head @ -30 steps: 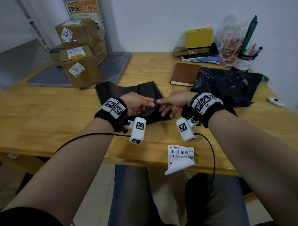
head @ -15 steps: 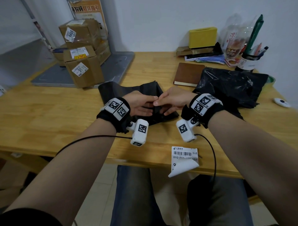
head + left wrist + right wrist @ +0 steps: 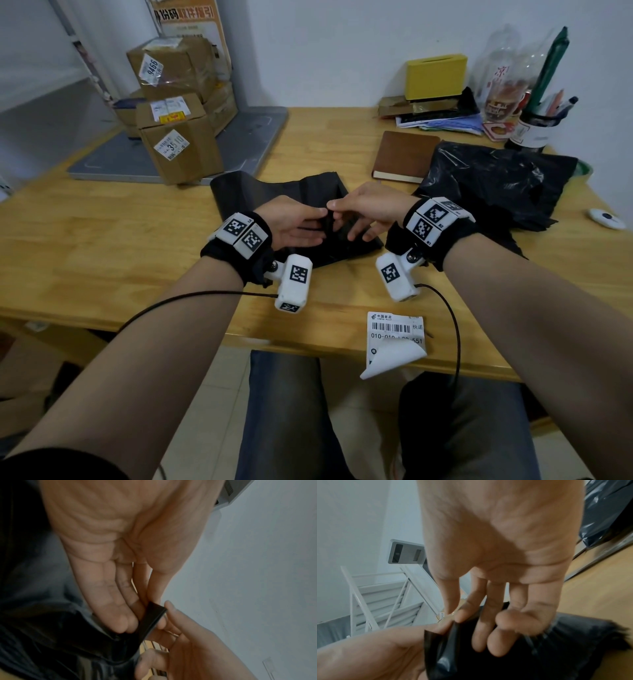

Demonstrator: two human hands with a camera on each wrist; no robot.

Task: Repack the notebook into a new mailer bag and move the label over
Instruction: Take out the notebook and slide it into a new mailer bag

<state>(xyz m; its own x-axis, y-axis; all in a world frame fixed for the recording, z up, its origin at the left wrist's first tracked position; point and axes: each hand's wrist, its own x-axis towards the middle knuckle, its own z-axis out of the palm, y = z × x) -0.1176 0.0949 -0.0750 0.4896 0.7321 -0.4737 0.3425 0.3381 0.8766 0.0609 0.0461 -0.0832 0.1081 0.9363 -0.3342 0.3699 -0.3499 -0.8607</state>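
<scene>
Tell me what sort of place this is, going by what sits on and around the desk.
Probably a small parcel-handling or mailroom desk. Labelled cardboard boxes are stacked on a flat grey platform, perhaps a scale; a barcoded shipping label lies at the wooden table edge, and black mailer bags lie nearby.

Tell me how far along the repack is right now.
Done: the notebook lies bare on the table beside the crumpled old bag, and the label sits peeled at the table's near edge. In hand: the left hand and right hand pinch the new mailer bag at its edge, apparently opening it. Left: insert notebook, seal, stick label.
</scene>
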